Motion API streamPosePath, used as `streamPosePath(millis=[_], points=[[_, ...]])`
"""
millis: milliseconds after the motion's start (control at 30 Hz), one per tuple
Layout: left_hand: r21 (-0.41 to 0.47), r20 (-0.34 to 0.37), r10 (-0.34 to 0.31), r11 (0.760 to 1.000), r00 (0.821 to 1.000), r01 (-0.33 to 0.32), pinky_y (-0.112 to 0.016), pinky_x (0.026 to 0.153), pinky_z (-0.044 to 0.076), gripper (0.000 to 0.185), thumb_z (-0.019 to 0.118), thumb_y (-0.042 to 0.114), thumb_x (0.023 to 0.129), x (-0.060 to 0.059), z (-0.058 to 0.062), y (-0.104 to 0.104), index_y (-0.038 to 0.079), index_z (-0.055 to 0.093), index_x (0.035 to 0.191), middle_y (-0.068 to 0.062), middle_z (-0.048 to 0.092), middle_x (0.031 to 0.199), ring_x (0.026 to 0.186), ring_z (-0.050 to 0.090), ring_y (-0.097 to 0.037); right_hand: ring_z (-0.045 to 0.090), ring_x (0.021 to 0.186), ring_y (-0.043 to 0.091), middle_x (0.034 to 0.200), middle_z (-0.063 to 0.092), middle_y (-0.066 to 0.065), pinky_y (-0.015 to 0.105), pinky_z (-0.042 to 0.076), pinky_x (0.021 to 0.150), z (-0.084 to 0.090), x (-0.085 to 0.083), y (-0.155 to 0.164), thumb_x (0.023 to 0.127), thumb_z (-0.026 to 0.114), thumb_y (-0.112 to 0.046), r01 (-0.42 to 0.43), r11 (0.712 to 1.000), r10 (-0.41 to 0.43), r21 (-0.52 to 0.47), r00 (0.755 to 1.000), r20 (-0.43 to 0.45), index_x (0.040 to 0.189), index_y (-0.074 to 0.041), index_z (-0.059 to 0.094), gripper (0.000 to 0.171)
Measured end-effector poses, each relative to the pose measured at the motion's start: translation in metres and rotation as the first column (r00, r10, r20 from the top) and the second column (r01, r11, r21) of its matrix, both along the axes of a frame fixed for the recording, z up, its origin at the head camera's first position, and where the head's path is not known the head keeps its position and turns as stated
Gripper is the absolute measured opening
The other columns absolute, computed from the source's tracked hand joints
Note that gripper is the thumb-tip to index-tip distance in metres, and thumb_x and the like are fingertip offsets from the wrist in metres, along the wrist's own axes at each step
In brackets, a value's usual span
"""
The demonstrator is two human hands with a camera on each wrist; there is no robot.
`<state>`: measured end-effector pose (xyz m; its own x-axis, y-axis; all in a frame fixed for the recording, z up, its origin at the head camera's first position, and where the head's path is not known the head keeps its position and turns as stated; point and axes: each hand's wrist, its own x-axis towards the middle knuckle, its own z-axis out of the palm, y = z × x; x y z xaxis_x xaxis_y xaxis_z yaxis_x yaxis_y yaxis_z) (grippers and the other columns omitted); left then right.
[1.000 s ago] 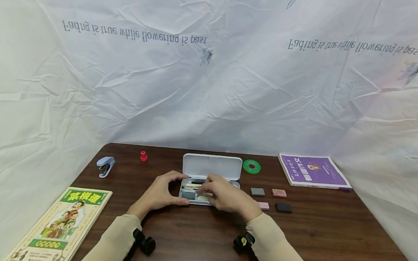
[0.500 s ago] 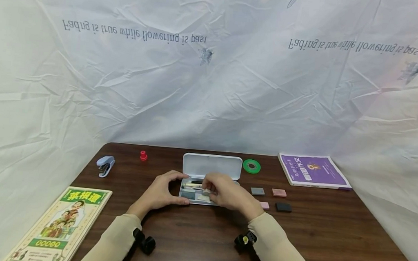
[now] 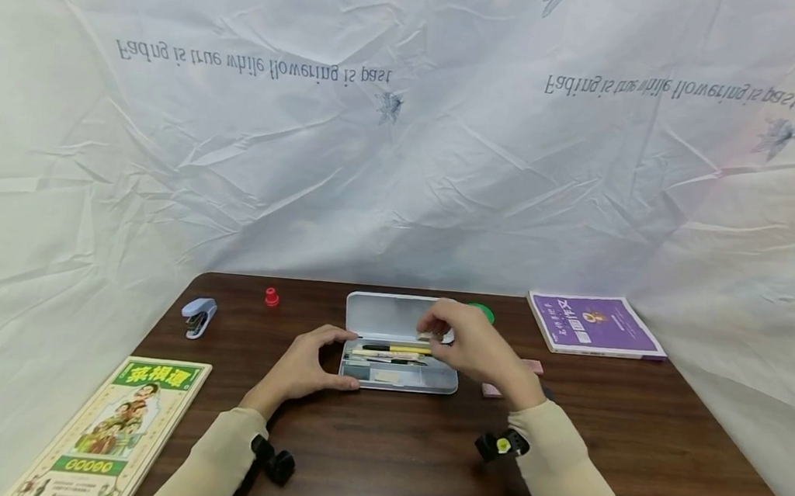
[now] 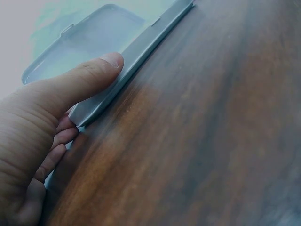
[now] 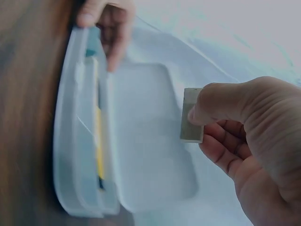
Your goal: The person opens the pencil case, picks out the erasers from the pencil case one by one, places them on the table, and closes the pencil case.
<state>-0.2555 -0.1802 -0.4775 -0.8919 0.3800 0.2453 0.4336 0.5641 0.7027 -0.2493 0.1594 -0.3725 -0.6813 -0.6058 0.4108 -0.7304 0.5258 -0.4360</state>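
— Eraser (image 3: 425, 336): where does the head view put it?
— Pinched in the right hand (image 3: 473, 351), lifted above the open pencil case (image 3: 397, 376) near its raised lid. The left hand (image 3: 304, 369) curls round the case's left end on the counter (image 3: 388, 457).

— And the left wrist view?
— Left hand's (image 4: 42, 136) thumb lies along the case's (image 4: 141, 47) front rim; the other fingers fold behind its corner.

— Right wrist view?
— Right hand (image 5: 244, 141) grips a small grey eraser (image 5: 192, 115) between thumb and curled fingers, clear of the case (image 5: 84, 188). A yellow pen (image 5: 99, 150) lies in the tray; the left hand (image 5: 110, 23) grips the far end.
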Motion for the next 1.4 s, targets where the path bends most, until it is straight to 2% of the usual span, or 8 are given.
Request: streamPosePath(millis=[267, 533, 867, 1067, 1400], points=[[-0.005, -0.002, 0.003, 1.0, 1.0, -0.003, -0.062, 0.119, 0.048, 0.084, 0.1, 0.058, 0.078, 0.002, 0.001, 0.0, 0.026, 0.07, 0.15, 0.001, 0.066, 0.151, 0.145, 0.059, -0.031, 0.068, 0.096, 0.012, 0.109, 0.074, -0.005, 0.035, 0.062, 0.082, 0.013, 0.01, 0.056, 0.092, 0.082, 0.011, 0.09, 0.995, -0.092, -0.032, 0.993, -0.078, 0.112, -0.015, 0.078, 0.034], [-0.005, -0.009, -0.002, 1.0, 1.0, 0.002, -0.062, 0.119, 0.048, 0.084, 0.1, 0.058, 0.079, 0.001, -0.001, -0.001, 0.025, 0.071, 0.149, 0.001, 0.067, 0.15, 0.144, 0.06, -0.031, 0.062, 0.087, 0.008, 0.099, 0.071, -0.009, 0.03, 0.056, 0.074, 0.018, 0.029, 0.102, 0.086, 0.085, 0.011, 0.182, 0.983, -0.182, -0.009, 0.975, -0.13, 0.107, -0.019, 0.079, 0.037], [-0.01, -0.007, -0.004, 1.0, 1.0, 0.004, -0.062, 0.119, 0.048, 0.084, 0.1, 0.06, 0.079, 0.0, -0.002, -0.001, 0.025, 0.07, 0.149, 0.001, 0.066, 0.151, 0.145, 0.059, -0.031, 0.064, 0.086, 0.006, 0.095, 0.072, -0.01, 0.024, 0.056, 0.075, 0.008, 0.046, 0.134, 0.078, 0.089, 0.016, 0.17, 0.985, -0.169, -0.013, 0.961, -0.217, 0.103, -0.019, 0.078, 0.045], [-0.007, -0.005, -0.007, 1.0, 1.0, 0.007, -0.062, 0.119, 0.048, 0.083, 0.1, 0.058, 0.079, 0.0, -0.001, 0.0, 0.025, 0.07, 0.15, -0.001, 0.066, 0.152, 0.145, 0.059, -0.032, 0.072, 0.089, 0.006, 0.1, 0.078, -0.011, 0.018, 0.058, 0.077, -0.013, 0.059, 0.147, 0.077, 0.089, 0.02, 0.139, 0.99, -0.143, -0.034, 0.978, -0.153, 0.101, -0.022, 0.077, 0.05], [-0.004, -0.006, -0.004, 1.0, 1.0, 0.004, -0.062, 0.119, 0.048, 0.084, 0.1, 0.058, 0.079, 0.001, 0.0, 0.0, 0.024, 0.07, 0.15, -0.001, 0.066, 0.152, 0.145, 0.059, -0.032, 0.066, 0.083, 0.001, 0.098, 0.073, -0.015, 0.028, 0.06, 0.07, -0.047, 0.076, 0.162, 0.084, 0.091, 0.011, 0.161, 0.987, -0.161, 0.01, 0.986, 0.04, 0.099, -0.028, 0.078, 0.043]])
